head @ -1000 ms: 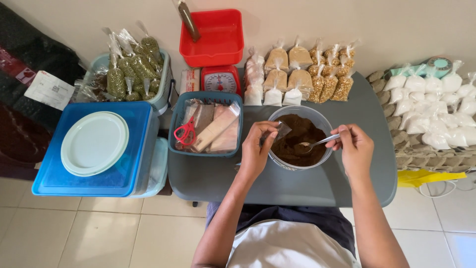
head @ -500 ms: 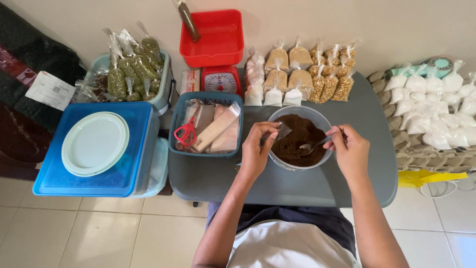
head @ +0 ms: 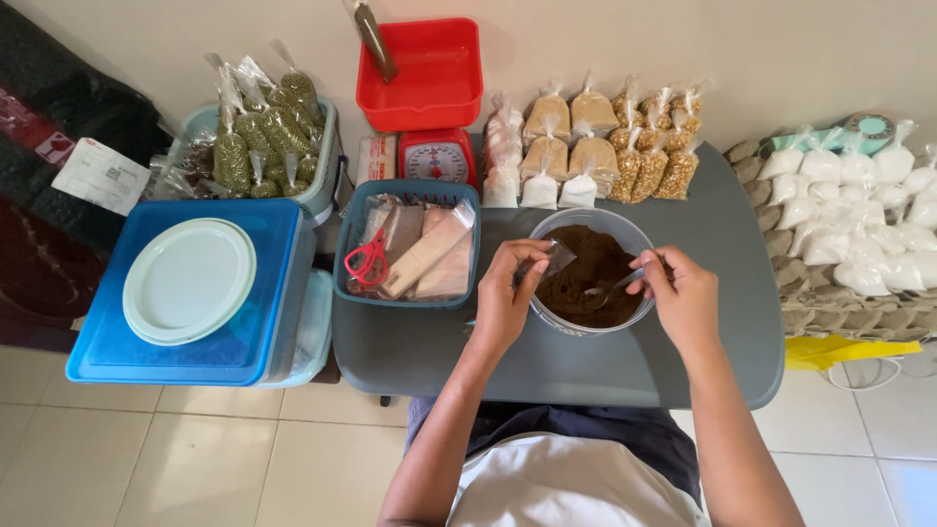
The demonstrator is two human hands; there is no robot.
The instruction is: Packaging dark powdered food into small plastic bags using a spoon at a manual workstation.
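Head view: right hand (head: 686, 298) holds spoon (head: 613, 286); left hand (head: 508, 298) holds clear bag (head: 558, 258)

A plain cream wall (head: 195, 39) is seen behind a grey table (head: 722, 244) with a rounded edge, which is set close against it. The floor (head: 176, 449) is laid with pale square tiles, divided by thin grout lines. Dark furniture (head: 39, 195) is placed at the left. The scene is lit evenly, with soft shadows cast.
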